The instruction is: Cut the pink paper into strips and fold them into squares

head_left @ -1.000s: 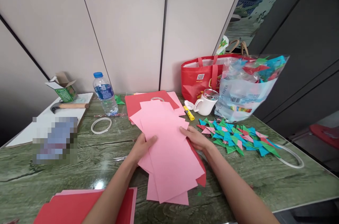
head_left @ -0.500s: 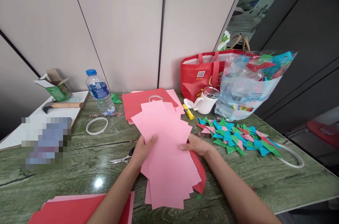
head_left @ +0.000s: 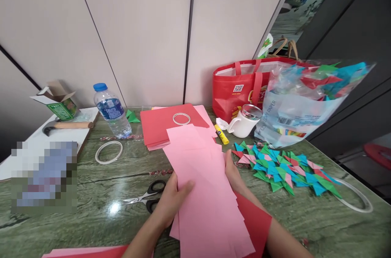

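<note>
A loose, uneven stack of pink paper sheets [head_left: 207, 193] is held up in front of me. My left hand [head_left: 175, 199] grips its left edge, thumb on top and fingers hidden underneath. Along the right edge is my right hand [head_left: 233, 170], its thumb upright beside the paper and its other fingers behind the stack. Red paper [head_left: 255, 221] shows beneath the pink sheets, over my right forearm. Black-handled scissors [head_left: 145, 197] lie left of my left hand. Behind the stack, a roll of tape [head_left: 181, 119] rests on a pile of red paper [head_left: 159, 125].
A water bottle [head_left: 112, 111], another tape roll [head_left: 108, 152] and a hammer [head_left: 69, 125] are left. Rightward are a glue stick [head_left: 221, 134], white mug [head_left: 244, 121], red bag [head_left: 226, 97], plastic bag [head_left: 296, 115] and folded paper pieces [head_left: 281, 168]. More red paper [head_left: 100, 252] lies at lower left.
The pink stack has come lower and nearer to me. My right thumb has moved off its face to the edge. More red paper shows at right, and the scissors are more exposed.
</note>
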Motion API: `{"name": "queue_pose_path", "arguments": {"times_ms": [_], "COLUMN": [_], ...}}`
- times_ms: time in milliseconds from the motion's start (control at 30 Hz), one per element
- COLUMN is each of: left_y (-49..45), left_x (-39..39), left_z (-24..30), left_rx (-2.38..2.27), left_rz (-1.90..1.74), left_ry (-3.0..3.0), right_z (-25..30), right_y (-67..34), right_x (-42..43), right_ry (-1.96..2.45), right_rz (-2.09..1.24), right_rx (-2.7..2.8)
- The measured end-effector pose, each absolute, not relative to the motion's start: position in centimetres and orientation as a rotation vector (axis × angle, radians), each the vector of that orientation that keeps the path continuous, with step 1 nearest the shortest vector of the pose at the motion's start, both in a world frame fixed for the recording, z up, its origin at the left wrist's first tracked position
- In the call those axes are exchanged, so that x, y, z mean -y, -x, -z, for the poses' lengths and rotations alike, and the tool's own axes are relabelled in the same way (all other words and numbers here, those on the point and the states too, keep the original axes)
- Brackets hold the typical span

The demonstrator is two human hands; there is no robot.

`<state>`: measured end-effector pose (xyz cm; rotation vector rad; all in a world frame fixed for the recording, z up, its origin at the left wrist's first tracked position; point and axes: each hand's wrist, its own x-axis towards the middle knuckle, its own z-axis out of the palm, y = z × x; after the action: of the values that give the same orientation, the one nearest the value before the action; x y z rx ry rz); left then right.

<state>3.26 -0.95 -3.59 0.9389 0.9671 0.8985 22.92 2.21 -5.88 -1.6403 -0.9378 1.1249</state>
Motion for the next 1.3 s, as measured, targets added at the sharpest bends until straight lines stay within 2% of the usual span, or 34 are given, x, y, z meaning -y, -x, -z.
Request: {"name": "queue_pose_path", "arguments": {"times_ms": [200, 367, 600, 767, 933, 1000, 1167, 1300], "left_y": [-2.9, -2.7, -2.2, -2.2, -2.2, -2.0, -2.2, -2.5], "left_x": [0.3, 0.0, -0.2, -0.2, -0.6, -0.8, -0.8, -0.4], "left_z": [3.5, 3.2, 3.2, 3.0, 2.7, 2.7, 3.1, 3.5], "left_rx": [-1.093, -1.075, -1.121, -1.156, -1.218, -1.170, -0.969, -0.983], "left_rz": [-1.068, -1.077, -1.029, -0.993, -1.074, -1.080, -1.017, -1.082], "left_ry": [-0.919, -0.803, -0.956, -1.136, -0.968, -0.934, -0.812, -0.923], "right_z": [5.2, 4.8, 5.2, 4.4, 3.6, 4.0, 5.0, 4.6], "right_y": [-22.4, -20.8, -19.7, -20.5, -20.8, -20.6, -19.2, -19.1], "right_x": [-2.0, -0.6, -0.9, -1.1, -0.1, -0.1, -0.7, -0.4], "right_ry": [1.245, 1.023, 1.217, 1.128, 0.940, 0.953, 1.185, 1.121], "right_rz": [-1.296, -1.407, -1.267, -1.210, -1.699, -1.640, -1.246, -1.346], "right_rx": [1.317, 1.316, 1.095, 1.172, 1.386, 1.331, 1.014, 1.121]}}
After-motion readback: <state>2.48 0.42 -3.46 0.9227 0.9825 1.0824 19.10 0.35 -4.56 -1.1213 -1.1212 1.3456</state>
